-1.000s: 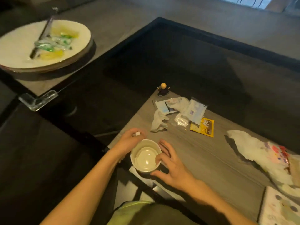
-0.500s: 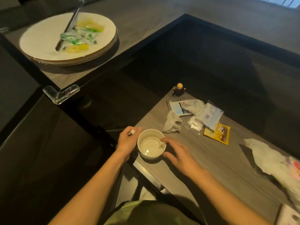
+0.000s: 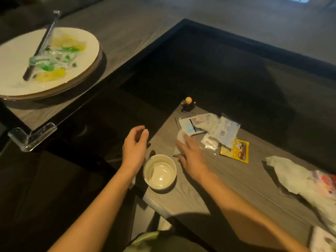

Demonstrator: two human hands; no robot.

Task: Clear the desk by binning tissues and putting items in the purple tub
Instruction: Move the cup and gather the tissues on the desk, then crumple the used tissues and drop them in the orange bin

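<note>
Right hand (image 3: 190, 155) on tissue (image 3: 181, 138) — fingers flat.

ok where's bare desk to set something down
Bare wood runs from the cup and right hand across to the big tissue, below the yellow packet. Crowded: the wrapper pile near the figurine, and the right edge.

Grey wood-grain tabletop (image 3: 227, 180) with streaked graining. Cream round paper cup (image 3: 159, 172), pale inside. Yellow square sachet (image 3: 234, 150) bearing a white cat and a dark brown panel. White crumpled tissue (image 3: 291, 176). White round plate (image 3: 16, 70) with brown rim, carrying green and yellow wrappers (image 3: 54, 59).
</note>
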